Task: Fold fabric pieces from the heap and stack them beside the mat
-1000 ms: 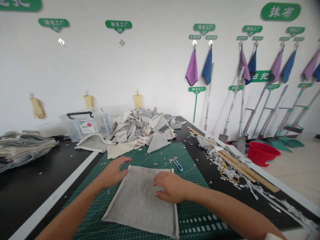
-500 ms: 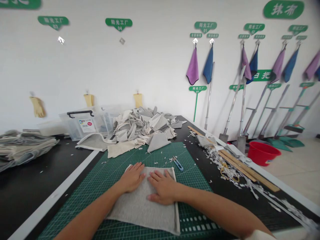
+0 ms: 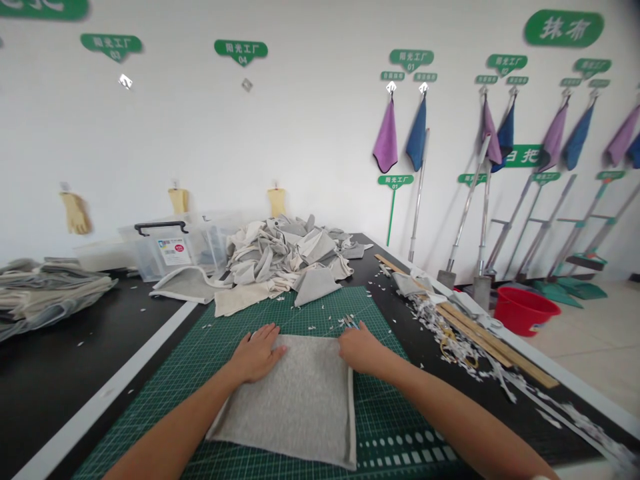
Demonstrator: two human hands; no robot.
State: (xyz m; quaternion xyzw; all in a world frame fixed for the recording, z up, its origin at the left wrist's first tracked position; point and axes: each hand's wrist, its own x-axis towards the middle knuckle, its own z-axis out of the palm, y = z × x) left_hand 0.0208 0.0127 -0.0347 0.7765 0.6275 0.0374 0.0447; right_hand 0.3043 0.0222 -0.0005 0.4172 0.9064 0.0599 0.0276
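Note:
A grey, light-edged cloth (image 3: 300, 400) lies flat on the green cutting mat (image 3: 385, 313). My left hand (image 3: 257, 355) rests on its upper left corner, fingers extended and slightly spread. At the upper right corner is my right hand (image 3: 361, 348), its fingers curled down. Just beyond those fingers show the tips of small blue-handled snips (image 3: 349, 322); most of the handle is hidden behind the hand. Whether the fingers grip the snips or the cloth corner cannot be made out.
Behind the mat is a heap of grey and cream cloth pieces (image 3: 285, 253), beside a clear plastic box (image 3: 173, 247). Stacked cloths (image 3: 53, 293) lie far left. Wooden strips (image 3: 495, 343) and white scraps (image 3: 460, 327) run along the right, with a red bucket (image 3: 527, 310) beyond.
My right hand has moved from the middle of the cloth up and right to its corner, curling and covering most of the snips. My left hand has shifted slightly left.

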